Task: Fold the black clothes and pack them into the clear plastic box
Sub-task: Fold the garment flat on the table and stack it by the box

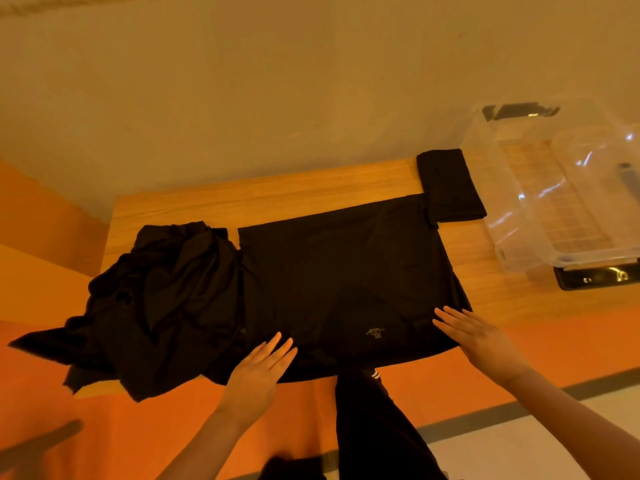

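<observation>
A black shirt (343,271) lies spread flat across the middle of the wooden table (242,199), a small grey print near its front edge. My left hand (263,372) rests palm down on its near left edge, fingers straight. My right hand (474,334) lies flat on its near right corner. Neither hand grips anything. A crumpled heap of black clothes (162,296) sits at the table's left end and hangs over the edge. A folded black garment (446,183) lies at the back right, beside the clear plastic box (519,209), which stands open at the table's right end.
The box has black latches at its far and near ends (595,277). A plain wall runs behind the table. The floor around is orange, with a pale tiled strip at the right. My black trouser leg (377,427) stands against the table's front edge.
</observation>
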### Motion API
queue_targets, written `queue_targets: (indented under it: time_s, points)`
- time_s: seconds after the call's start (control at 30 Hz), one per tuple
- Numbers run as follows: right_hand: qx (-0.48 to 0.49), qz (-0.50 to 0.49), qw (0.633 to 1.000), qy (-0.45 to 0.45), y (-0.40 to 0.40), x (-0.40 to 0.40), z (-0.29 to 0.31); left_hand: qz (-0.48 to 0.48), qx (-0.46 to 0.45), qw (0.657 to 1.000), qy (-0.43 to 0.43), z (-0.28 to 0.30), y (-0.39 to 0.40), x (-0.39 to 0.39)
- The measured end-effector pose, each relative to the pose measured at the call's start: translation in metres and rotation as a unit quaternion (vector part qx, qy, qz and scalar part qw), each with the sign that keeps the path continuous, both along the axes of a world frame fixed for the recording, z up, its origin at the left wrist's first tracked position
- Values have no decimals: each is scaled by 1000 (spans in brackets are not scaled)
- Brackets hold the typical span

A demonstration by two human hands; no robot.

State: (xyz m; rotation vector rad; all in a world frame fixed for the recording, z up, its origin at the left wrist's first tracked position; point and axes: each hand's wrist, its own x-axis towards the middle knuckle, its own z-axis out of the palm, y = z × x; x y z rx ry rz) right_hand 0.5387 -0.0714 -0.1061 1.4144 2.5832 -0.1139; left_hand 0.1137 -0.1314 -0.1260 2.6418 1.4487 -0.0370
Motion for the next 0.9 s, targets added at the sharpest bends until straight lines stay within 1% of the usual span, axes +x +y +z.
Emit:
queue_targets:
  time_s: [0.07,0.1,0.13,0.17,0.2,0.23,0.27,0.33,0.4,0.47,0.53,0.63,0.73,0.83,0.9]
  points:
    - [-19,-3,999,37,6,3,6,-14,9,1000,-3,7,3,-8]
    - [-41,-5,998,54,9,0,15,-22,12,999,-25,8,5,-12]
    - [-64,-5,996,65,13,-3,25,-19,-3,999,-45,10,8,-16]
    - [-80,-8,994,77,19,-6,35,-17,-37,998,-54,11,11,-19]
    - [-89,3,994,69,25,-7,43,-25,-68,996,-46,14,14,-23]
    - [-122,26,991,52,30,-5,45,-40,-80,996,-27,16,16,-25]
    - [-168,29,984,43,34,-4,45,-64,-89,994,7,19,18,-26]
    - [-196,30,979,39,39,-5,43,-103,-92,988,75,22,16,-30]
    - [-187,33,981,31,37,-2,37,-127,-42,985,113,15,8,-37]
    - [-191,1,981,23,30,1,34,-124,-25,977,169,8,3,-45]
    - [-148,16,988,43,21,3,32,-125,-11,972,199,5,-2,-49]
    - [-107,39,993,20,12,8,22,-128,59,974,177,3,1,-48]
    - [-79,51,995,13,6,9,16,-160,117,968,153,-6,12,-48]
    - [-73,38,997,3,2,6,18,-239,136,953,125,-9,27,-45]
    - [-83,31,996,2,1,5,20,-288,120,944,108,-6,33,-44]
